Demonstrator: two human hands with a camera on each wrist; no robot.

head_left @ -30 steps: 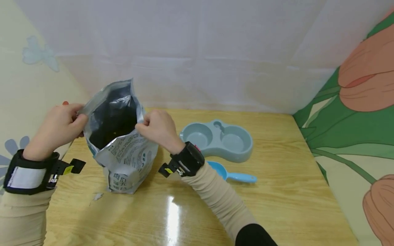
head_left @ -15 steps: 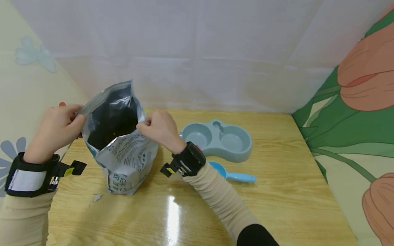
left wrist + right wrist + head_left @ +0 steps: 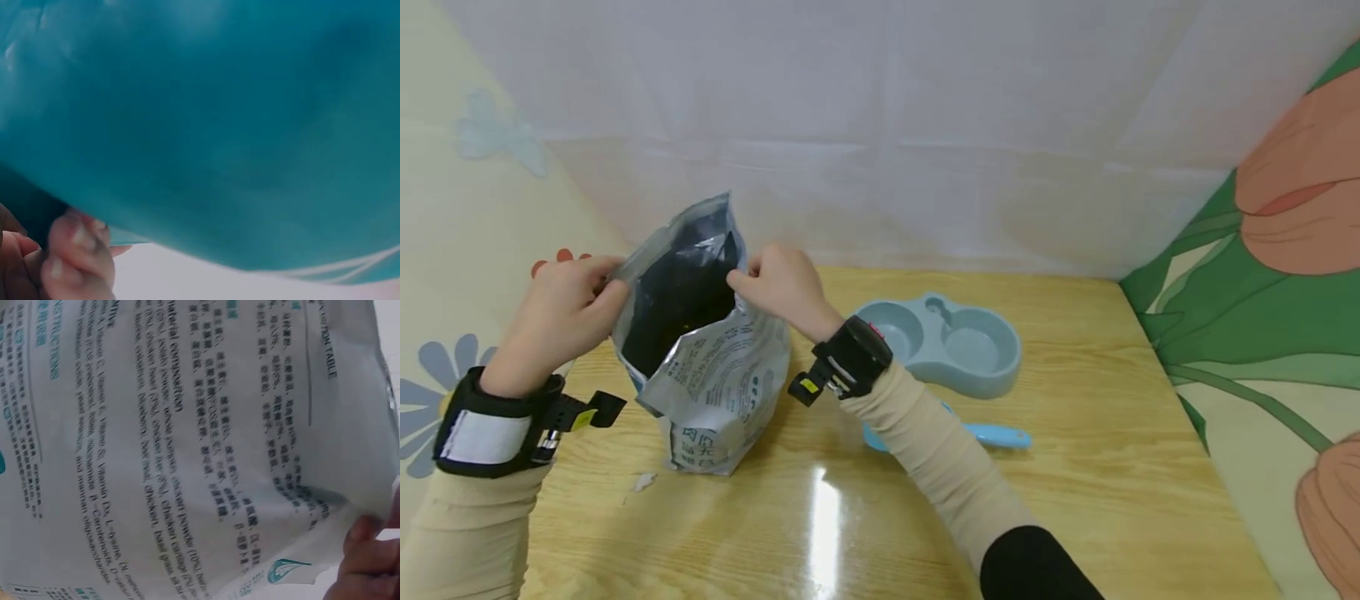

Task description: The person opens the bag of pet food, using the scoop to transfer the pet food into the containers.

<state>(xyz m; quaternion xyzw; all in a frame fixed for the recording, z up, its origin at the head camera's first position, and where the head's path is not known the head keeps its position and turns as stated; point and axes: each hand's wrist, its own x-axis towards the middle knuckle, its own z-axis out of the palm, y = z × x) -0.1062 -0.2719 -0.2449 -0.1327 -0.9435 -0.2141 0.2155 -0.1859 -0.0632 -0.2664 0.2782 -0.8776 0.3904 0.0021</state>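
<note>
A silver foil bag [image 3: 722, 392] stands on the left part of the table, its mouth spread wide and its inside dark with a few small bits showing. The left hand [image 3: 565, 312] pinches the left edge of the mouth between thumb and fingers. On the opposite edge, the right hand [image 3: 786, 287] grips the rim with curled fingers. Teal bag surface [image 3: 206, 137] fills most of the left wrist view, fingertips [image 3: 78, 250] at its lower edge. Printed text covers the bag [image 3: 187, 444] in the right wrist view, with fingers [image 3: 369, 559] at its lower right edge.
A grey-blue double-bowl dish [image 3: 936, 367] lies on the wooden table [image 3: 1112, 467] right of the bag. In front of it is a blue scoop [image 3: 1000, 435], partly hidden by the right forearm. A small pale scrap [image 3: 643, 482] lies near the bag. A white cloth hangs behind.
The right hand has risen slightly along the bag's edge, and its forearm now covers more of the scoop. In the head view, the left hand and bag mouth sit slightly further right.
</note>
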